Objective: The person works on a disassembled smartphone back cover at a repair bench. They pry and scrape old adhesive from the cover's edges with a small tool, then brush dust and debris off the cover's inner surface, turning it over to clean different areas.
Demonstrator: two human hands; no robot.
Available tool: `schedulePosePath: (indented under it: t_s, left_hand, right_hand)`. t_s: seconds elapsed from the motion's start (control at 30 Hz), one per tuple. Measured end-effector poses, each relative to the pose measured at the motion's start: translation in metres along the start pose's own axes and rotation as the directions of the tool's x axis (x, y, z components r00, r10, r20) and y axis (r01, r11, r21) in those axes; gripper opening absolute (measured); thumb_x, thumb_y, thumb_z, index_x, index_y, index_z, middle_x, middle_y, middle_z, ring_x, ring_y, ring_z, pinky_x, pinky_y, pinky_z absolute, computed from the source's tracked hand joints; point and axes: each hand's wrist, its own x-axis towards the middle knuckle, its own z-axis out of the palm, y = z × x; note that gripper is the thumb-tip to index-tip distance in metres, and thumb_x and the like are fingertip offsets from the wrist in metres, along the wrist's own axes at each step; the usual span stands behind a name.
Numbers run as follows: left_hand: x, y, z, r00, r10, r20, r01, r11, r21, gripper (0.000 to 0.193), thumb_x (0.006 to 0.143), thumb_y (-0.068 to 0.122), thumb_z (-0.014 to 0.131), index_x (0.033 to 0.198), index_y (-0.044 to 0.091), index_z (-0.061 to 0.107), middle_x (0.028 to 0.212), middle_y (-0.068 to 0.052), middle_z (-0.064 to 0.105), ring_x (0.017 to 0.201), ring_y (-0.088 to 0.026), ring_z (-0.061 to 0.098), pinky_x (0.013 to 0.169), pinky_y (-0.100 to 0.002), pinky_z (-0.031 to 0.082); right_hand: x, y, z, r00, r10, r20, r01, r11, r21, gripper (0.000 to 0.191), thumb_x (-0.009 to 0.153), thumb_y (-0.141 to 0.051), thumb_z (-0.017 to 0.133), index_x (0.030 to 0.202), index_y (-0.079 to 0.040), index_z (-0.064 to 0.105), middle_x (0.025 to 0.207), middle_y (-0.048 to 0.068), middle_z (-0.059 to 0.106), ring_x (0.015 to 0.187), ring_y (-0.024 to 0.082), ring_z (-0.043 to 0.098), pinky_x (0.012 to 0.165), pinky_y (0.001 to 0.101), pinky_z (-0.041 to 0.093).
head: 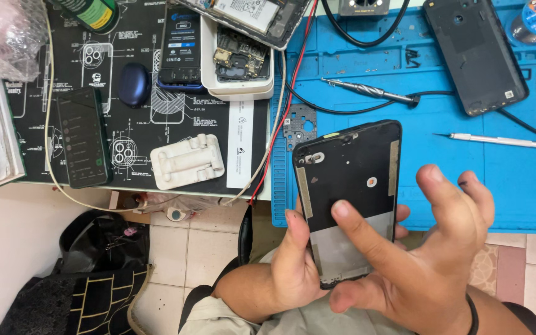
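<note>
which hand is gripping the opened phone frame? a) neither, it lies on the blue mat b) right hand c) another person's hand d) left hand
d: the left hand grips the phone frame along its lower left edge, fingers wrapped behind it, while the right hand is spread open with one fingertip on the frame's inner face.
</note>
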Motion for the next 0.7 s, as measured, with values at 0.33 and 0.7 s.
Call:
schedulePosePath:
  t_s: [0.33,0.7]
  left_hand:
    - [0.008,-0.005,-0.002,0.999,0.023,-0.033,-0.025,0.996,-0.083,0.103,0.102,0.079,0.019,0.167,0.000,0.027,0.156,-0.019,0.045,0.136,-0.031,0.054,0.117,-0.046,0.045]
    - [0.017,0.002,-0.004,0.982,0.109,-0.155,-0.130,0.983,-0.131,0.102,0.101,0.081,0.015,0.164,0.003,0.030,0.158,-0.021,0.044,0.140,-0.030,0.052,0.120,-0.045,0.042]
  right_hand:
    - [-0.006,0.002,0.004,0.998,-0.062,0.027,0.062,0.998,0.015,0.074,0.090,-0.085,0.038,0.123,-0.030,0.076,0.141,0.025,0.037,0.125,0.038,0.040,0.113,0.0626,0.025]
    - [-0.024,-0.003,0.012,0.990,-0.098,0.104,0.092,0.994,0.064,0.065,0.093,-0.082,0.042,0.126,-0.035,0.073,0.142,0.020,0.037,0.127,0.036,0.042,0.115,0.0596,0.022]
